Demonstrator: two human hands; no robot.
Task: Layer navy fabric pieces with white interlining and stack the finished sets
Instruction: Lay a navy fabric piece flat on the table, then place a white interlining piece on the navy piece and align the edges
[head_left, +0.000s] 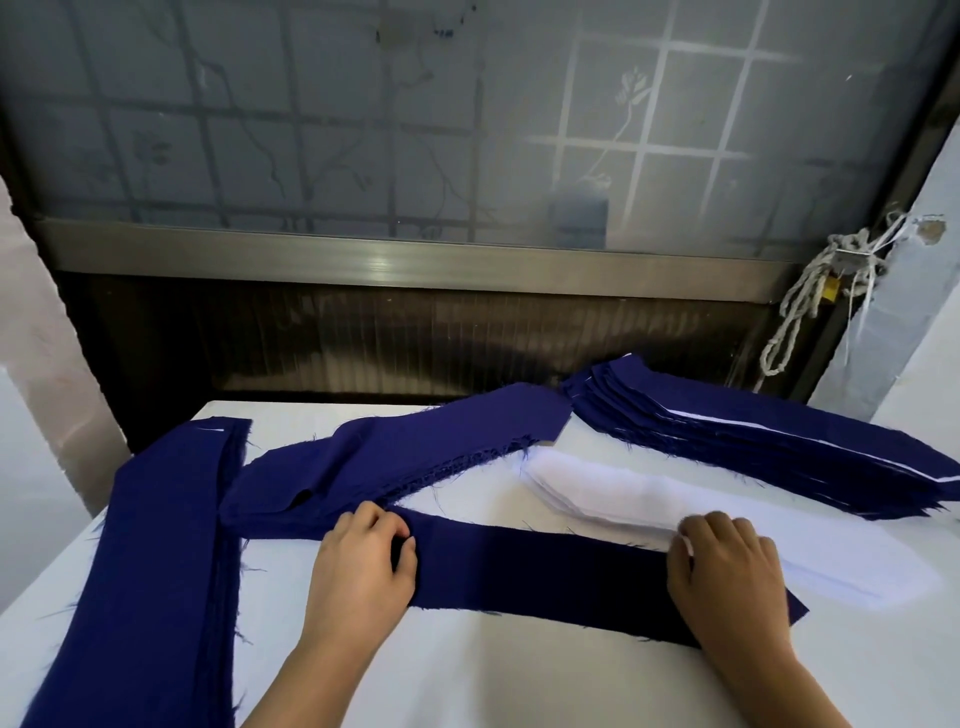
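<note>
The fingers (384, 530) of the left hand (363, 566) are curling down and gripping the left end of the navy strip (540, 577), which is lying flat across the white bench (467, 675). I am seeing the right hand (727, 577) covering the strip's right end, its fingers bent and pinching the near edge of the white interlining (613, 493) just behind the strip. A loose navy pile (389, 457) is touching the strip's far left corner. Left of the strip, a long navy stack (156, 545) is running toward me. Well behind the strip to the right, layered sets (753, 431) are sitting stacked, white edges showing. A knotted rope (810, 301) is hanging beyond them.
</note>
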